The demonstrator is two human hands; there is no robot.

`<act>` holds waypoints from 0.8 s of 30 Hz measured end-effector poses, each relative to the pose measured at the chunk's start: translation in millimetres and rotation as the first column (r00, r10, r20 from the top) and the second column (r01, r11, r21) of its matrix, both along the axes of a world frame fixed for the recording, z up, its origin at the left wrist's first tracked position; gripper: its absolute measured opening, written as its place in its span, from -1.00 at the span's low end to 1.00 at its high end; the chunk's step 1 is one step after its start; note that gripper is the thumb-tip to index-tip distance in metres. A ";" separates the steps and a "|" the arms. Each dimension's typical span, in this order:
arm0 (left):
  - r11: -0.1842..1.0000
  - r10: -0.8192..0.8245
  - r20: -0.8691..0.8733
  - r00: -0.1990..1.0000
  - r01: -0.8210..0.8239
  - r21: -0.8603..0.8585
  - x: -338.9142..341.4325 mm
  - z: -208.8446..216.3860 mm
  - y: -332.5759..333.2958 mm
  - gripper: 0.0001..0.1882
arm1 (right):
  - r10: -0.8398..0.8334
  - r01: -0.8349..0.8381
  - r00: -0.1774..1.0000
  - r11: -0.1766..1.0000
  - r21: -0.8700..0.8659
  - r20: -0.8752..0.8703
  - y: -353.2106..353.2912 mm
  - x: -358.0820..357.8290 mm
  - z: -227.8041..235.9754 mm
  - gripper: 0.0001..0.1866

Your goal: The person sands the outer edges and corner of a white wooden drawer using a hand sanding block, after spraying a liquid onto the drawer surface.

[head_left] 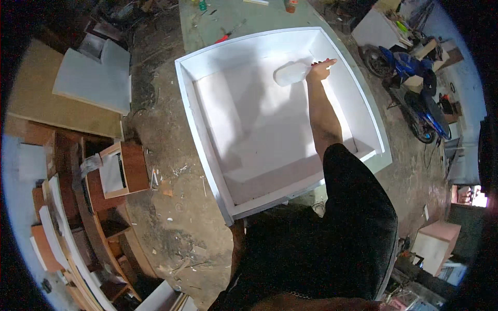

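A large white open box (285,194), shallow and drawer-like, lies tilted in front of me with its inside facing up. My right hand (320,71) reaches inside near the far right corner. Its fingers are closed around the neck end of a whitish translucent bottle (291,74), which lies on its side over the box's floor. Small red bits show by the fingers at the bottle's top. At the near left corner, my left hand (237,231) is under the box's edge; only skin near the wrist shows and the fingers are hidden.
Beneath the box is a greenish table (249,19) with a red-handled tool (222,39) and a small jar (291,6). Brown wooden cabinets (132,168) and boards stand at left. A blue motorcycle (415,93) is parked at right. Scraps litter the concrete floor (171,228).
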State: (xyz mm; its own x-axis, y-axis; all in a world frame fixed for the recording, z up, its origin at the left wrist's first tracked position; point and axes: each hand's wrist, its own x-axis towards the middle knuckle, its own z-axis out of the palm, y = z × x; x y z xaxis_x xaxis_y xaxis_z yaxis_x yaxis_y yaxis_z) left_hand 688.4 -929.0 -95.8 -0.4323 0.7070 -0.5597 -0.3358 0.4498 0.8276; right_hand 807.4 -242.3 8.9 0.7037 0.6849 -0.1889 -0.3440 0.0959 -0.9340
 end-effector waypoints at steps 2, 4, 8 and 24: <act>0.999 -0.051 0.026 0.998 0.050 0.018 6.0 -0.3 9.4 -0.36 | -0.088 0.089 0.994 0.996 -0.014 0.067 18.3 38.5 -1.0 -0.11; 0.999 -0.042 -0.001 0.999 0.042 -0.018 -4.5 0.7 1.2 -0.37 | -0.172 0.188 0.963 0.980 -0.062 0.206 8.4 6.7 -7.4 -0.13; 0.998 -0.059 -0.009 0.998 0.059 -0.028 -14.5 1.6 -1.7 -0.38 | -0.204 0.255 0.929 0.958 -0.134 0.309 -2.7 -9.7 14.6 -0.18; 0.984 -0.177 -0.018 0.984 0.177 -0.032 -42.6 -0.5 -4.0 -0.43 | -0.385 0.460 0.881 0.833 -0.308 0.277 -98.9 40.1 23.2 -0.25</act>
